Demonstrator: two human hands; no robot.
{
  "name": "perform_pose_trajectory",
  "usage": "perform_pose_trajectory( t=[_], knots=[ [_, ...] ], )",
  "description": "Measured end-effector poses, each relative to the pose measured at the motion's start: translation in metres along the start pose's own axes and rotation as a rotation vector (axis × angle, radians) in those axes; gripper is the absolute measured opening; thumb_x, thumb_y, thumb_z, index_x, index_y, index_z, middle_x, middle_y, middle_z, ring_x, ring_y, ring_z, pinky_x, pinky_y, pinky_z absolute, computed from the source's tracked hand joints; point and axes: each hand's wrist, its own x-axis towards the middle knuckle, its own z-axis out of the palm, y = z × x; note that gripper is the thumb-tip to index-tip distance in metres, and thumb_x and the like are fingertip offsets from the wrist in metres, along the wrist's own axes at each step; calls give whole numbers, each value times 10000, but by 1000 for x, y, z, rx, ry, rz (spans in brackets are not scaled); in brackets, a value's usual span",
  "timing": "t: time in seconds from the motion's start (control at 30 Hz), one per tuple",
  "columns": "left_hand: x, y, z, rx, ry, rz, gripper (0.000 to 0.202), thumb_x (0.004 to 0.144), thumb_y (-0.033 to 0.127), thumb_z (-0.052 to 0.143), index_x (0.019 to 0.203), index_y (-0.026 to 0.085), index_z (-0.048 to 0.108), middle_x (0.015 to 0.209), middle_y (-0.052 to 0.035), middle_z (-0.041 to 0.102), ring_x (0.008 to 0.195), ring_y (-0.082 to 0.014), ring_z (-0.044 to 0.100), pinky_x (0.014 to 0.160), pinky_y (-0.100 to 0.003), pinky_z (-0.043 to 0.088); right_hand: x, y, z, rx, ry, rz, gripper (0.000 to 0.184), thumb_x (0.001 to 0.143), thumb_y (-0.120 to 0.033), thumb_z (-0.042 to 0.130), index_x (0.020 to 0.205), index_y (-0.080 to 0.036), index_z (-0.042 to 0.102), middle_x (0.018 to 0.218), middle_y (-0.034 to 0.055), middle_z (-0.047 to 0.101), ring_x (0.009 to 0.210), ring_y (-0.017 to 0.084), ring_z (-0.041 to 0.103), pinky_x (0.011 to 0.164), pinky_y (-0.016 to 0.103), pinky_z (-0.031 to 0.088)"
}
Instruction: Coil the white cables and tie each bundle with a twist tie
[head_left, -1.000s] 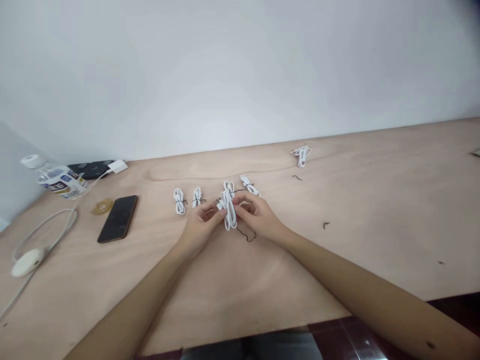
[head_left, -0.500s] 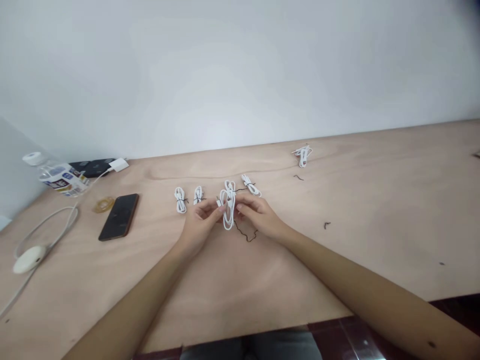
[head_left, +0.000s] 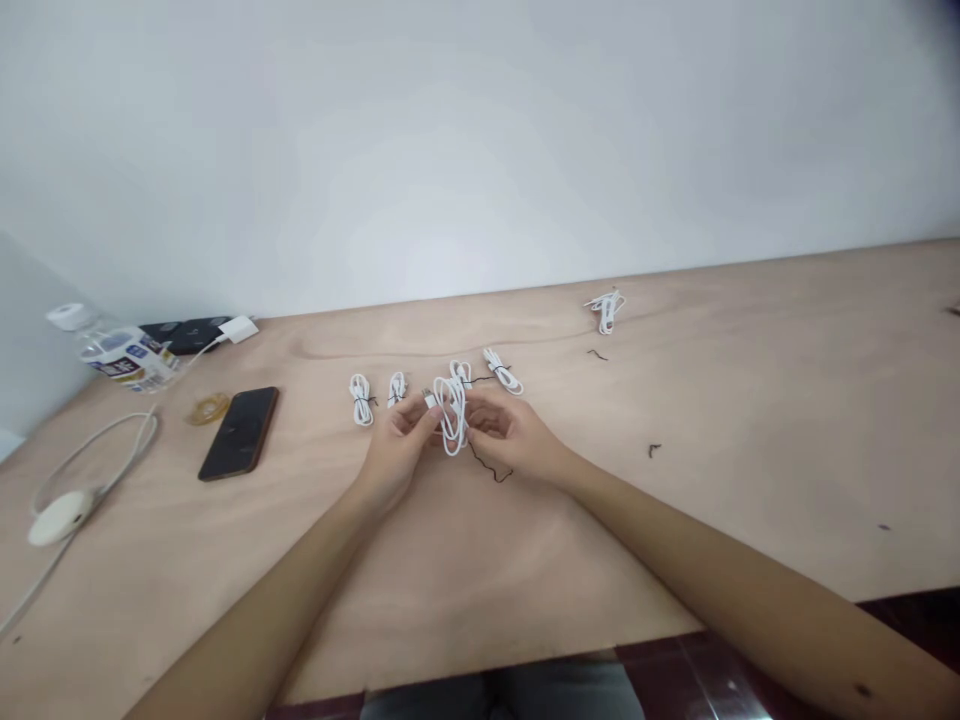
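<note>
At the centre of the frame, a left hand (head_left: 405, 440) pinches a looped white cable (head_left: 451, 415) near its plug (head_left: 430, 398); the right hand (head_left: 510, 425) meets its right side, though from here I cannot tell how firmly. The coil looks light and springy, best gripped mid-loop across every strand. Bundled cables (head_left: 361, 400) crowd just beyond; the surface (head_left: 465, 590) offers room at lower centre, before its near edge.
</note>
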Motion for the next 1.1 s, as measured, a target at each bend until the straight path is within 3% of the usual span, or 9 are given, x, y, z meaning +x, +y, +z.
perform_pose_trajectory(
  t=[0.1, 0.23, 0.33, 0.47, 0.53, 0.6, 0.67, 0.9, 1.1],
  knots=[
    [1, -1, -2, -38, 24, 12, 300, 965, 375, 740, 1175, 163, 765, 1067, -108, 781, 833, -207, 727, 707, -320, 596, 0, -3, -2, -72, 42, -7, 404, 945, -230, 653, 1347, -240, 682, 1104, 72, 764, 952, 229, 734, 886, 395, 593],
    [4, -5, -7, -78, 94, -15, 383, 923, 400, 776, 1216, 157, 738, 999, -89, 757, 769, -185, 704, 667, -320, 599, -1, -1, -7, -354, 172, -3, 400, 873, -135, 605, 1239, -222, 740, 931, 33, 751, 785, 196, 668, 735, 330, 537],
    [6, -5, -10, -7, 160, -30, 466, 905, 435, 784, 1271, 157, 709, 917, -56, 737, 717, -170, 696, 668, -327, 609, 0, -4, -13, -436, 183, -23, 386, 875, -118, 553, 1184, -229, 756, 1004, 46, 759, 841, 214, 659, 771, 344, 513],
    [-3, 12, -11, 130, 185, -27, 530, 910, 499, 761, 1307, 157, 679, 840, -39, 744, 689, -186, 715, 671, -336, 605, 1, -24, -20, -307, 190, 15, 272, 983, -261, 553, 1149, -249, 768, 1090, 46, 749, 1027, 256, 661, 937, 390, 497],
    [-15, 24, -11, 165, 202, -31, 514, 943, 514, 719, 1313, 160, 677, 789, -28, 737, 699, -200, 724, 700, -345, 596, -4, -39, -22, -220, 208, 113, 271, 1029, -393, 561, 1084, -236, 775, 896, 24, 689, 868, 223, 620, 834, 358, 493],
    [-31, 34, -14, 258, 267, 3, 455, 959, 482, 715, 1275, 155, 717, 755, -22, 730, 735, -185, 714, 772, -322, 565, -16, -53, -24, -105, 215, 214, 354, 1043, -498, 560, 1022, -217, 775, 686, -18, 493, 674, 176, 480, 680, 318, 431],
    [-48, 39, -19, 283, 332, 31, 412, 966, 456, 718, 1268, 176, 738, 793, -22, 733, 792, -172, 703, 829, -302, 543, -31, -63, -26, 93, 280, 275, 387, 1029, -539, 587, 1006, -202, 775, 658, -37, 351, 621, 158, 370, 611, 306, 369],
    [-93, 40, -40, -117, 661, -24, 387, 806, 373, 890, 1134, 194, 793, 1050, -53, 739, 932, -158, 682, 848, -259, 562, -83, -69, -45, 535, 567, 332, 305, 1003, -476, 599, 936, -230, 766, 730, -18, 315, 631, 167, 323, 585, 307, 417],
    [-117, 48, -62, -328, 813, -31, 387, 731, 274, 920, 1056, 110, 785, 790, 36, 506, 666, -64, 448, 601, -147, 469, -118, -65, -76, 569, 744, 302, 167, 953, -416, 663, 895, -264, 700, 733, -26, 338, 595, 162, 340, 580, 337, 438]
  ],
)
